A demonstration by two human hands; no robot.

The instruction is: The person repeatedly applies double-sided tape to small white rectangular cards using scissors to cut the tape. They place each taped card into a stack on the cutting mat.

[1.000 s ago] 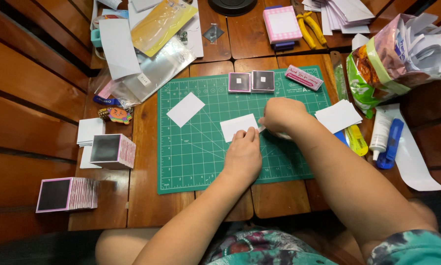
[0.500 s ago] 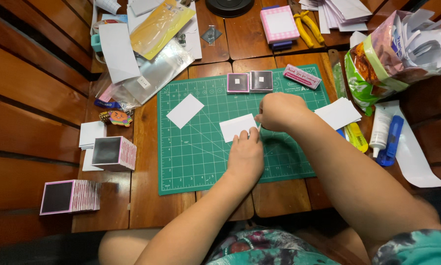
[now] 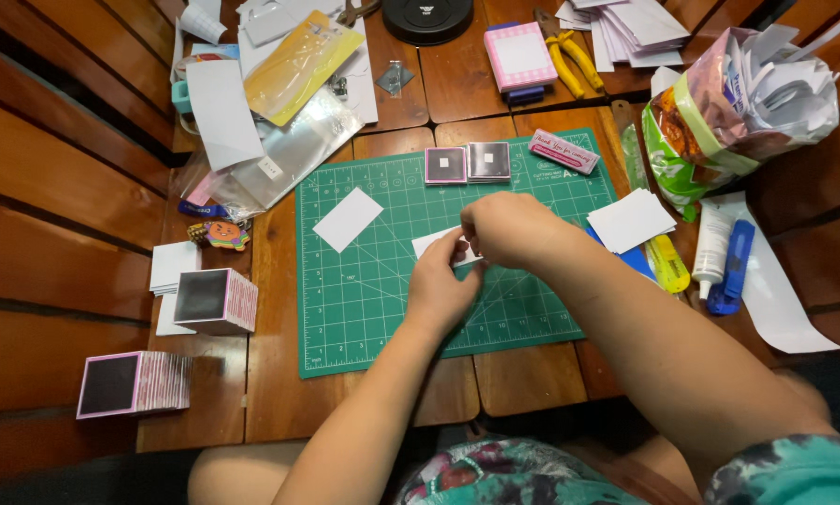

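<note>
The right hand point(image 3: 509, 227) and left hand point(image 3: 443, 281) cover most of the white card point(image 3: 431, 242) between them, so the grip cannot be told. Beyond them, the black disc point(image 3: 427, 16) is cut off by the top edge.

Mat point(image 3: 364, 299) under my hands is green with a pale grid. Card point(image 3: 436, 241) I'm pinching is plain white, same as the loose card point(image 3: 348, 219) on the mat and the white stack point(image 3: 630, 220) off its right edge. Two small squares point(image 3: 467, 164) at the mat's top: dark faces, pink borders, tiny white centre on the nearer-left one. Box stacks point(image 3: 135, 383) on my left: black faces, pink edges, pink-and-white striped sides. Pink tag point(image 3: 565, 151) with white lettering. Pad point(image 3: 521, 54) up top is pink gingham with a white middle. Pliers point(image 3: 569, 56) have yellow handles. Bag point(image 3: 691, 140) is green and orange. Blue cutter point(image 3: 730, 266), white tube point(image 3: 711, 251), yellow marker point(image 3: 667, 264). Table point(image 3: 280, 393) is reddish-brown wood.
</note>
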